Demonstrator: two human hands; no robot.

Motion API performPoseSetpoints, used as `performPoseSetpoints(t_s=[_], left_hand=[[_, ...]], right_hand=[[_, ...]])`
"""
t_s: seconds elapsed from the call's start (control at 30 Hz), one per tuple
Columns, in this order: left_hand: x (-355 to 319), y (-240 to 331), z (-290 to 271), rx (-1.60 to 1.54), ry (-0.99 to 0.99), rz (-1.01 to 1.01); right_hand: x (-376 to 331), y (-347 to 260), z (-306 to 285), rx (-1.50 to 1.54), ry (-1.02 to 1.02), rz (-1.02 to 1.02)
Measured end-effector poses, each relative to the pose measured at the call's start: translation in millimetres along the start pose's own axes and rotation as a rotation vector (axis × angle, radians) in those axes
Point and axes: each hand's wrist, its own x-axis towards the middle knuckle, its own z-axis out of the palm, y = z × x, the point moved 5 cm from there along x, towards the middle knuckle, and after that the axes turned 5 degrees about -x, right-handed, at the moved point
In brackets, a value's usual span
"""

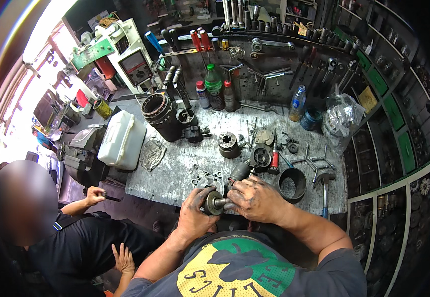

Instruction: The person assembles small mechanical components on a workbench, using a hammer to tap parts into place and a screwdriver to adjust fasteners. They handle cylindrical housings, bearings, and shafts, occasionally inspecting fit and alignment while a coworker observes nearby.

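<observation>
At the bench's front edge, my left hand (pixel 193 214) is closed round a greasy, disc-shaped metal part with a short shaft (pixel 212 204). The shaft points toward my right hand (pixel 257 199), whose fingers are curled over its end. Both hands are blackened with grease. Just beyond my right fingers lies a dark grey cylinder (pixel 239 171); whether those fingers touch it I cannot tell. A flat metal housing plate with holes (pixel 209 181) lies on the bench behind my left hand. To the right of my right hand stands a wide dark metal ring (pixel 291 185).
On the worn bench (pixel 160 190) stand a large gear housing (pixel 161 116), a white case (pixel 122 140) and several bottles (pixel 214 89). A hammer (pixel 325 193) and a three-armed wrench (pixel 314 161) lie at right. A co-worker (pixel 86 242) stands close at left, holding a dark tool.
</observation>
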Motion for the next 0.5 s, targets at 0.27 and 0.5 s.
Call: performPoseSetpoints(t_s=[0.27,0.5], left_hand=[[-4,-11,5,0.173,0.013,0.091],[-6,-21,29,0.138,-0.135,-0.030]], right_hand=[[-22,28,73,0.703,-0.318,0.635],[-39,27,66,0.337,-0.188,0.391]])
